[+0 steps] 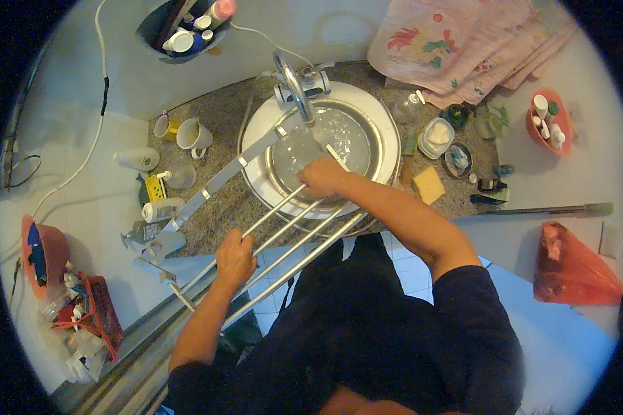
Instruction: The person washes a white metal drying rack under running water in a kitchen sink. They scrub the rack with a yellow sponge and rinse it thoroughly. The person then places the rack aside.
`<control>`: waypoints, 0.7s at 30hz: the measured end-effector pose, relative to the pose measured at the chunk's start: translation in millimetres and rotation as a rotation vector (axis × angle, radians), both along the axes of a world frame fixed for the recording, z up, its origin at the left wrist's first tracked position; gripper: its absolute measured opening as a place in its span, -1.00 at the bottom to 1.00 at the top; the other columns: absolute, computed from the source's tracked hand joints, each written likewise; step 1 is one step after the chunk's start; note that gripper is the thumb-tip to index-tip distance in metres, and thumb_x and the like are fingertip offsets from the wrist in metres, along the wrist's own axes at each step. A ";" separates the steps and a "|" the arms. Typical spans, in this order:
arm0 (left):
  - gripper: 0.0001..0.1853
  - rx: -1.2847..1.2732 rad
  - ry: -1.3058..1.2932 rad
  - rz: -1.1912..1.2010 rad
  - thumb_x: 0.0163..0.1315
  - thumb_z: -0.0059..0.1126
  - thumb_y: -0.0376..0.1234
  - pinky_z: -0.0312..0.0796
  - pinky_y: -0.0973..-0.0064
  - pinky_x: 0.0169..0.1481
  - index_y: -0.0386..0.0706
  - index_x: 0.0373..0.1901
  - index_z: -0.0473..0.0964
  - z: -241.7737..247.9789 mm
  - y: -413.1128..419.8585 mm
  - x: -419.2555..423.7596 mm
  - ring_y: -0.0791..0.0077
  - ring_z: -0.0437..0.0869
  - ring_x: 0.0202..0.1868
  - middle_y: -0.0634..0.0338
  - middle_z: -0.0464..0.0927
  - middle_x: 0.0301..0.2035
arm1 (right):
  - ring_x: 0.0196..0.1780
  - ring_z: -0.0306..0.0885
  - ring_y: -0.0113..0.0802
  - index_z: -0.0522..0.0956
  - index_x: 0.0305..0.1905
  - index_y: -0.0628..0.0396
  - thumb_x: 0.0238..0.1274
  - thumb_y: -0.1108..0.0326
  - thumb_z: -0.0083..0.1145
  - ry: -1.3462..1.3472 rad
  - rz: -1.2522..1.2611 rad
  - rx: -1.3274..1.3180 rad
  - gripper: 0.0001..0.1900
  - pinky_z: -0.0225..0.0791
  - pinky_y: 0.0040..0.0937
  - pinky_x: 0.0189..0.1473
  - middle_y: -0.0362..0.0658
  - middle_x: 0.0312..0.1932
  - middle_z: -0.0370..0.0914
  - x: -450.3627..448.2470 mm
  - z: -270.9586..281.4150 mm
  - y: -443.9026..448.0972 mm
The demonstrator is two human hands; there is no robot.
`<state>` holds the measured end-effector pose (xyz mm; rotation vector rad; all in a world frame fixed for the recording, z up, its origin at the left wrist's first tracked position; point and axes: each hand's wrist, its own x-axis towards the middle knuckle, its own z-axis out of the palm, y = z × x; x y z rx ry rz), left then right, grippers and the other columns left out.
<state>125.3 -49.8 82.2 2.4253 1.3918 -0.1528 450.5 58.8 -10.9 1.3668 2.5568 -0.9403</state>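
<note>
A metal towel rack with several parallel bars slants from the sink towards the lower left. My left hand is closed around one of its outer bars, near the counter's front edge. Over the basin, my right hand grips the rack's far end; its fingers are partly hidden. A flat rail with hooks runs along the rack's upper side, crossing the sink rim. Below the curved chrome faucet, the round sink holds rippling water.
Mugs and several bottles line the counter's left. Along the right are a yellow sponge, a soap container and a toothbrush-like brush. A pink patterned cloth hangs behind; a red bag hangs at right.
</note>
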 end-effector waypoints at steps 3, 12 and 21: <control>-0.63 0.003 -0.006 0.007 -0.17 0.44 -0.48 0.49 0.03 -0.19 -0.16 -0.27 0.52 -3.4 -1.2 -4.5 -0.05 0.59 -0.17 0.00 0.43 -0.24 | -0.15 0.72 0.19 0.72 -0.17 0.08 0.04 0.14 0.23 0.092 -0.069 -0.069 -0.68 0.58 0.14 -0.08 0.12 -0.22 0.73 -4.1 4.5 -3.1; -0.66 -0.010 -0.024 0.019 -0.12 0.40 -0.49 0.49 0.04 -0.18 -0.14 -0.26 0.53 -12.3 -4.4 6.8 -0.05 0.60 -0.17 0.01 0.45 -0.25 | 0.24 0.53 0.05 0.65 0.10 0.05 0.10 0.24 0.39 0.455 0.060 -0.093 -0.57 0.42 -0.02 0.27 0.04 0.07 0.63 -35.7 40.9 -18.3; -0.60 -0.012 -0.003 0.096 -0.13 0.48 -0.47 0.51 0.05 -0.15 -0.10 -0.22 0.51 -18.8 -1.0 4.9 -0.03 0.62 -0.14 0.03 0.45 -0.20 | -0.07 0.67 -0.06 0.69 0.01 0.13 0.38 0.30 0.22 0.523 -1.040 0.448 -0.78 0.52 -0.24 0.03 0.00 -0.11 0.69 164.1 65.2 -58.5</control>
